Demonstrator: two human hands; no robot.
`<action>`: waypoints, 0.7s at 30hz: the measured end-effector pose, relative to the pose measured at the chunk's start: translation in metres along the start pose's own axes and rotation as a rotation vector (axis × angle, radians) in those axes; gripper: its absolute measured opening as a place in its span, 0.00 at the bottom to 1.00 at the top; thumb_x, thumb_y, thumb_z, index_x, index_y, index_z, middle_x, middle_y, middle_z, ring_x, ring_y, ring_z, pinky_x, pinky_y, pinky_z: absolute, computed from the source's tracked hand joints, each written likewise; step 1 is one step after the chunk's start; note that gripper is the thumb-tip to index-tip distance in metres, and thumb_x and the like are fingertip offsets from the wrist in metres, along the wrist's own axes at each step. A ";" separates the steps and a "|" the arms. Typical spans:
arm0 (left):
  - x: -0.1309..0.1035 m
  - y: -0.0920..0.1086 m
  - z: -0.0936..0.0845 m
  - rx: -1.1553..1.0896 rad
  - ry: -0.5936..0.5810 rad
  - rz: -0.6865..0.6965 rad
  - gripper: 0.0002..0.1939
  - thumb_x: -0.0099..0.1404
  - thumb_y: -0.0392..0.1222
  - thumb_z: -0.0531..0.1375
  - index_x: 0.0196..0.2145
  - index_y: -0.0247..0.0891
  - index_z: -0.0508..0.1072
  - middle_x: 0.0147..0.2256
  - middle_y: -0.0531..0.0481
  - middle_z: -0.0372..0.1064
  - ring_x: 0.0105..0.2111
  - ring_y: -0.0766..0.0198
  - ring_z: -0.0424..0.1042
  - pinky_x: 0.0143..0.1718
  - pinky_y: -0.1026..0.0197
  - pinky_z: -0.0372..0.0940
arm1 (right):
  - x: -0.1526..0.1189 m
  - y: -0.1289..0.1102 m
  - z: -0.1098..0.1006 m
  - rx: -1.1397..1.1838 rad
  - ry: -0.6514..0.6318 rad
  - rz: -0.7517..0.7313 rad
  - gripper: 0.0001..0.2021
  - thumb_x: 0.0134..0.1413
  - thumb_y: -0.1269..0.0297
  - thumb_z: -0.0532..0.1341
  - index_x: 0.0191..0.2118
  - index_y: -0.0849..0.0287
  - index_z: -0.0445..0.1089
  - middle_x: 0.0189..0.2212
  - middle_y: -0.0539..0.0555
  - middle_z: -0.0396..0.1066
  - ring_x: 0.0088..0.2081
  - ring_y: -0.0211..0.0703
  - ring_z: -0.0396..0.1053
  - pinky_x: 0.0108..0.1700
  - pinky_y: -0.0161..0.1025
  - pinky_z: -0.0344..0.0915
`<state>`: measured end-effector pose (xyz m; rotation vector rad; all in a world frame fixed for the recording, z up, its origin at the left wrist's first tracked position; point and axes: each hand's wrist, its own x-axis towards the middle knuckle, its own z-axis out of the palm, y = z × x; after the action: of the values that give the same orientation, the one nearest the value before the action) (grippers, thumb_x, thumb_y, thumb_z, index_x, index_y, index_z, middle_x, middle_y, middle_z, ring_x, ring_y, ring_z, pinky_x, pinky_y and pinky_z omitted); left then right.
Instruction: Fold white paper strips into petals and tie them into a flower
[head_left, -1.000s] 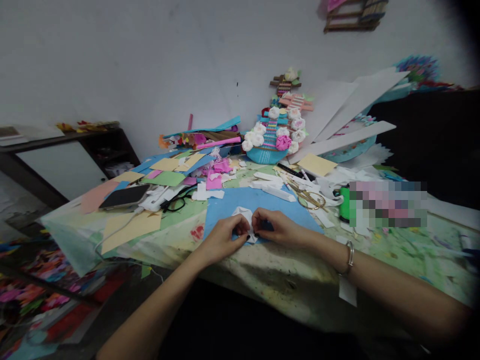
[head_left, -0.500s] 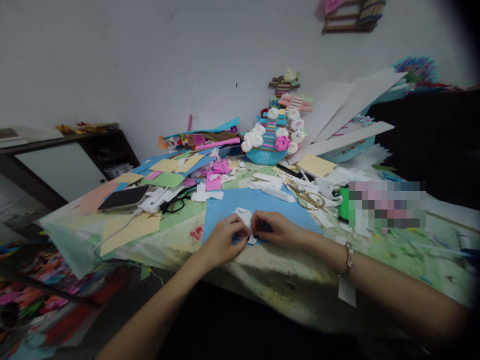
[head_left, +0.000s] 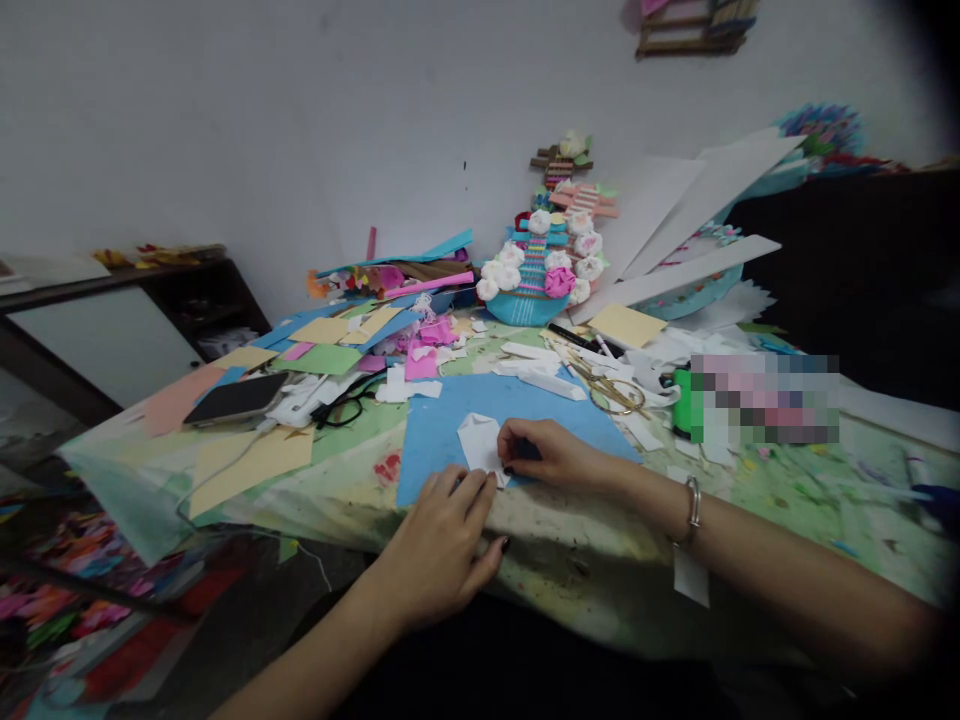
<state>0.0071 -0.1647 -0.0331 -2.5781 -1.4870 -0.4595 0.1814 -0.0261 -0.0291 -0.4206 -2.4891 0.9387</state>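
Note:
A small folded piece of white paper (head_left: 477,441) lies on a blue sheet (head_left: 431,410) near the table's front edge. My right hand (head_left: 546,452) has its fingers curled at the paper's right side, with thumb and fingertips closed on its lower right edge. Just below the paper, my left hand (head_left: 442,545) is open at the table edge, thumb apart from the fingers. Its fingertips come close to the paper's lower end; whether they touch it I cannot tell.
Scissors (head_left: 616,396) and white paper strips (head_left: 551,384) lie beyond the blue sheet. A black-screened phone (head_left: 234,399), a cable and coloured paper sheets (head_left: 322,359) are on the left. A blue boat-shaped craft (head_left: 529,309) with paper flowers stands behind; a green object (head_left: 682,405) is on the right.
My left hand has let go of the white paper and moved down towards the table edge, its fingers opening. My right hand stays at the paper. The view has shifted slightly.

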 end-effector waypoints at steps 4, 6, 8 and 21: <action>-0.004 0.001 0.006 0.022 0.016 -0.006 0.29 0.63 0.50 0.54 0.57 0.30 0.59 0.49 0.36 0.63 0.48 0.45 0.57 0.48 0.42 0.59 | 0.001 -0.002 -0.001 -0.004 -0.008 0.015 0.04 0.50 0.74 0.59 0.33 0.60 0.64 0.28 0.49 0.66 0.30 0.35 0.62 0.34 0.33 0.60; -0.005 0.002 0.007 0.012 0.018 -0.007 0.29 0.62 0.51 0.54 0.57 0.31 0.60 0.49 0.36 0.64 0.48 0.45 0.58 0.47 0.42 0.59 | 0.002 -0.003 -0.001 -0.003 -0.010 0.026 0.04 0.50 0.74 0.59 0.33 0.60 0.64 0.28 0.49 0.66 0.29 0.35 0.62 0.33 0.33 0.60; -0.005 0.002 0.008 0.004 0.033 -0.011 0.29 0.62 0.51 0.54 0.56 0.32 0.60 0.49 0.36 0.64 0.49 0.45 0.58 0.48 0.42 0.59 | 0.002 -0.003 -0.001 -0.003 -0.009 0.033 0.04 0.50 0.74 0.59 0.33 0.60 0.64 0.28 0.49 0.66 0.29 0.35 0.62 0.33 0.33 0.61; -0.006 -0.001 0.011 -0.010 0.049 0.049 0.27 0.63 0.49 0.53 0.55 0.29 0.61 0.55 0.32 0.61 0.55 0.45 0.59 0.52 0.42 0.54 | 0.002 -0.005 -0.002 0.012 -0.017 0.050 0.04 0.49 0.75 0.59 0.32 0.61 0.64 0.28 0.50 0.67 0.29 0.36 0.63 0.33 0.33 0.61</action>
<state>0.0056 -0.1668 -0.0456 -2.5847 -1.4065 -0.5218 0.1797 -0.0277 -0.0236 -0.4742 -2.4978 0.9800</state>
